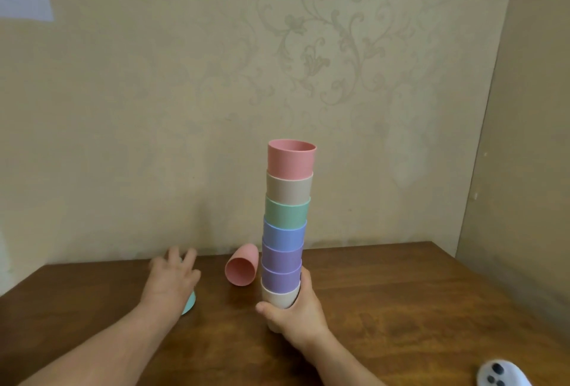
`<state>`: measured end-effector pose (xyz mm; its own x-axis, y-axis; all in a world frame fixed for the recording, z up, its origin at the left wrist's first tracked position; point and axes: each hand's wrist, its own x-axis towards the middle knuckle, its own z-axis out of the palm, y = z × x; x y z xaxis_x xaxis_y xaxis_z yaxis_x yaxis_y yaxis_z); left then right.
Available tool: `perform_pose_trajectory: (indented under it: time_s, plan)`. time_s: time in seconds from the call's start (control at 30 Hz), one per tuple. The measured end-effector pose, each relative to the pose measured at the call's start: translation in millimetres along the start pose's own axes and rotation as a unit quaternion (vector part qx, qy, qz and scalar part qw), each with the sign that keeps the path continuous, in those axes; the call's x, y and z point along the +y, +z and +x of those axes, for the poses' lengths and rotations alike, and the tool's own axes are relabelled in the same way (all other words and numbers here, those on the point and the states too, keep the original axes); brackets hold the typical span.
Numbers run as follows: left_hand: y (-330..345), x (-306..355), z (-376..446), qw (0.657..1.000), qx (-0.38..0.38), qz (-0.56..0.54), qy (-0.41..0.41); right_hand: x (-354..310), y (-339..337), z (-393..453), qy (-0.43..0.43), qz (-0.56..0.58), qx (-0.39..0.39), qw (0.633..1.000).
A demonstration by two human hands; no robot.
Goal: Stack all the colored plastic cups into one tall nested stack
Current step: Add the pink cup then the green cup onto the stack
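A tall nested stack of cups [287,225] stands on the wooden table [401,308], with a pink cup on top, then beige, green, blue, two purple and a cream one at the bottom. My right hand [296,314] grips the cream bottom cup. A loose pink cup [242,265] lies on its side just left of the stack, its mouth facing me. My left hand [172,274] hovers blurred, fingers spread, above a teal cup [189,305] that it mostly hides.
The table meets a patterned beige wall [185,138] at the back and a side wall at the right. A white controller with dark buttons [502,375] lies at the table's front right corner.
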<state>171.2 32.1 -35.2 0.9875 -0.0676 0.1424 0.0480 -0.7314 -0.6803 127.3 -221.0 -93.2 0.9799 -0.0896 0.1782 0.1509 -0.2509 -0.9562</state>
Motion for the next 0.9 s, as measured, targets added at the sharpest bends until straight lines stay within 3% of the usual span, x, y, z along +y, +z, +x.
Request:
perform_pose_trajectory:
  time_s: [0.17, 0.33, 0.53, 0.6, 0.73, 0.83, 0.9]
  plan:
    - [-1.7, -24.9, -17.0, 0.999, -0.043, -0.02, -0.005, -16.9, -2.4, 15.0, 0.013, 0.012, 0.018, 1.0]
    - [6.7, -40.2, -32.4, 0.959, -0.124, -0.254, -0.001, -24.4, 1.5, 13.0, 0.025, -0.026, 0.02, 0.999]
    - [2.5, -43.2, -51.6, 0.916, -0.108, -0.386, -0.013, -27.2, 3.0, 5.7, 0.02, -0.032, 0.019, 0.999]
    - [0.4, -42.9, -50.4, 0.853, -0.079, -0.515, -0.037, -27.8, 3.1, 3.4, 0.019, -0.031, 0.016, 0.999]
    - [-39.9, -53.5, -37.6, 0.637, 0.028, -0.767, -0.072, -26.7, 3.7, -0.1, 0.016, -0.024, 0.011, 1.0]
    - [-101.1, -73.5, -24.9, 0.481, 0.117, -0.867, -0.061, -26.4, 3.6, -0.8, 0.011, -0.025, 0.006, 1.0]
    - [-145.6, -86.2, -20.1, 0.408, 0.18, -0.894, -0.043, -26.5, 3.3, -1.3, 0.012, -0.023, 0.002, 1.0]
